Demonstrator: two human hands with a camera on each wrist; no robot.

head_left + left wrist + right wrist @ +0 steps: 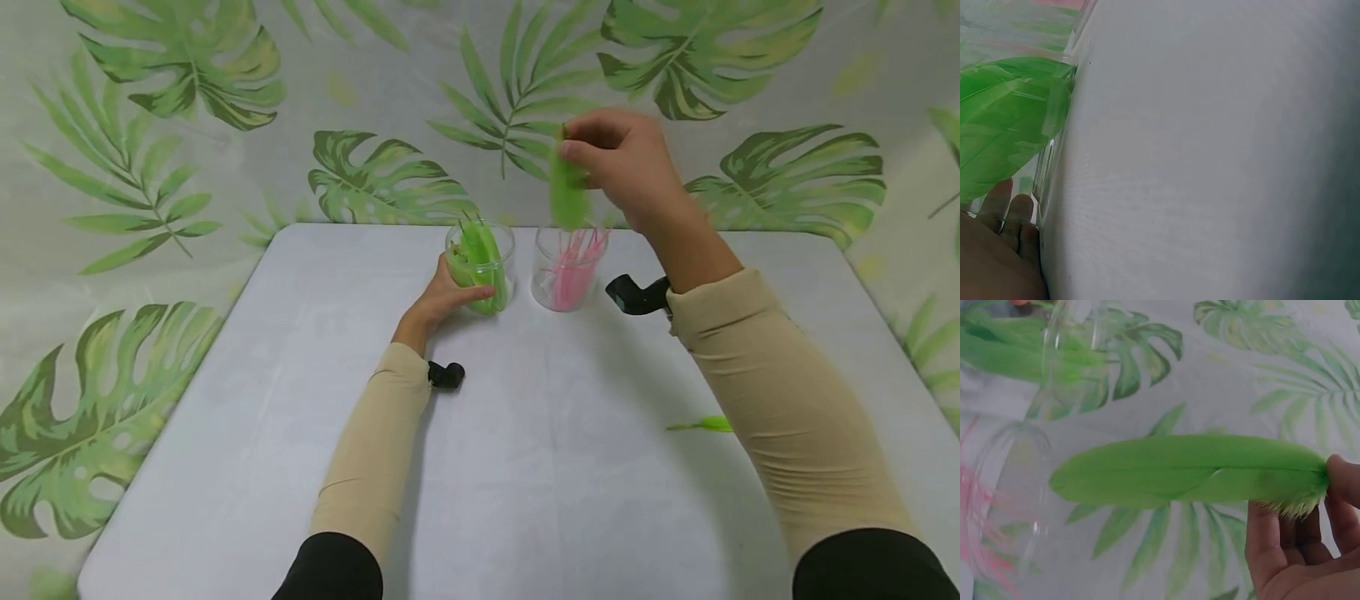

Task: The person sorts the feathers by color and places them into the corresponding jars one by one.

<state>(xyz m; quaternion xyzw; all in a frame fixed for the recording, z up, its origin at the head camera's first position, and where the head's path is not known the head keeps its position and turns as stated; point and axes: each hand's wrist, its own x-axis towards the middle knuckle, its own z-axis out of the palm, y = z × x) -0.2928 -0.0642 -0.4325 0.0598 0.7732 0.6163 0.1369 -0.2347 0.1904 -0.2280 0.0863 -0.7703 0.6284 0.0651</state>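
Note:
Between thumb and fingertips my right hand [626,162] pinches a green feather [1185,470] by its quill end. The feather hangs tip down above the clear jar holding pink feathers [573,279]. My left hand [447,293] grips the other clear jar [507,242], its thumb across the front and its remaining fingers round the far side. Inside that jar stand several green feathers [480,254]; one broad green feather [1010,119] shows through the wall in the left wrist view.
A loose green feather [712,424] lies on the white tabletop [510,483] beside the right forearm, partly covered by the sleeve. Behind the table's back edge hangs a leaf-patterned cloth [390,83]. Both jars stand near that edge, a small gap apart.

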